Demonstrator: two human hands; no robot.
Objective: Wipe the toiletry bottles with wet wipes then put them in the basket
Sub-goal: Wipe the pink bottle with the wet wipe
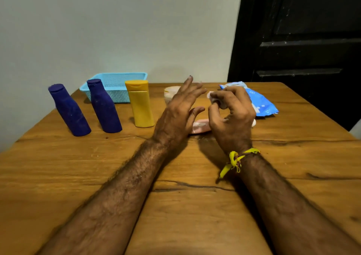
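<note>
We are at the start of the wiping step: our right hand [232, 114] pinches a crumpled wipe [217, 99], fingers curled on it, while our left hand [180, 108] hovers beside it with fingers straight and spread, holding nothing. Two blue bottles [69, 111] [103, 107] and a yellow bottle [139, 104] stand unwiped on the table [185, 206] before the basket [117, 84]. Next, we judge, the left must grip a bottle.
</note>
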